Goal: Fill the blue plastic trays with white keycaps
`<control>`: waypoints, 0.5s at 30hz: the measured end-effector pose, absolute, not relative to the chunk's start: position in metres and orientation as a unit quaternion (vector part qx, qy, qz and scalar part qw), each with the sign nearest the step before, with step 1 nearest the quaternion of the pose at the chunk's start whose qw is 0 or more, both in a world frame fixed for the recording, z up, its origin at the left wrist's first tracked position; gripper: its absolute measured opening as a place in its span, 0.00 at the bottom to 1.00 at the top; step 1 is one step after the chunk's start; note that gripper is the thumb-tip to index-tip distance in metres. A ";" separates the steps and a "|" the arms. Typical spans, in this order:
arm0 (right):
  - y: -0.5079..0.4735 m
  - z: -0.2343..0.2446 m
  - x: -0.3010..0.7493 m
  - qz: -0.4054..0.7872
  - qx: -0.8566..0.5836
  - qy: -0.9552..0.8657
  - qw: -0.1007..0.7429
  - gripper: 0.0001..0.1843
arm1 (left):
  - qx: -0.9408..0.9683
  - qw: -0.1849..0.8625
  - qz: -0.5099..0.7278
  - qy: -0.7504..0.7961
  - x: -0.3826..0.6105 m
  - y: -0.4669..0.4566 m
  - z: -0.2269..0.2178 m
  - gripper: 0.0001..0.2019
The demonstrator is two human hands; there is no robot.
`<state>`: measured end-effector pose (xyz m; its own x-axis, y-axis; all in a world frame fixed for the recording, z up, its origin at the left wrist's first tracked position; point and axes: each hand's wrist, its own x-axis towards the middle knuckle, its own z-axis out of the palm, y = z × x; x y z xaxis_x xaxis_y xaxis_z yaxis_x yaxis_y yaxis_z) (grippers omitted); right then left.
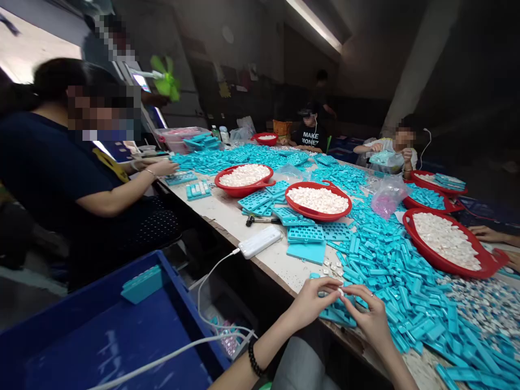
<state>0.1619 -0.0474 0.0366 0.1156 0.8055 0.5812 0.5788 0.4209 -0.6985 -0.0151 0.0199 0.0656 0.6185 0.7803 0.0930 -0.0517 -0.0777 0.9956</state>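
Note:
My left hand (312,301) and my right hand (369,310) meet at the table's front edge. Between their fingertips is a small white piece (340,292), with fingers of both hands closed on it. Just beneath them lies a turquoise molded tray (338,315), partly covered by the hands. A few loose white pieces (332,267) rest on the tabletop beyond my fingers. Behind these are a flat turquoise plate (306,252) and stacked turquoise trays with rows of slots (305,234).
Red baskets of white pieces (319,201) stand along the table, amid heaped turquoise parts (406,287). A white power bank (260,242) with a cable and a hammer (262,220) lie left. Below is a blue crate (101,336). Co-workers sit around, one near left (109,200).

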 end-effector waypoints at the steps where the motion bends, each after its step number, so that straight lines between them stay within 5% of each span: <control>1: -0.048 0.036 0.162 0.104 -0.524 -0.659 0.529 0.04 | 0.639 0.634 0.331 0.282 -0.015 0.020 0.064 0.18; 10: -0.055 0.039 0.164 0.098 -0.499 -0.686 0.521 0.06 | 0.584 0.702 0.289 0.286 -0.015 0.021 0.059 0.25; 15: -0.053 0.032 0.166 0.093 -0.512 -0.675 0.524 0.04 | 0.664 0.553 0.373 0.337 -0.021 -0.002 0.083 0.20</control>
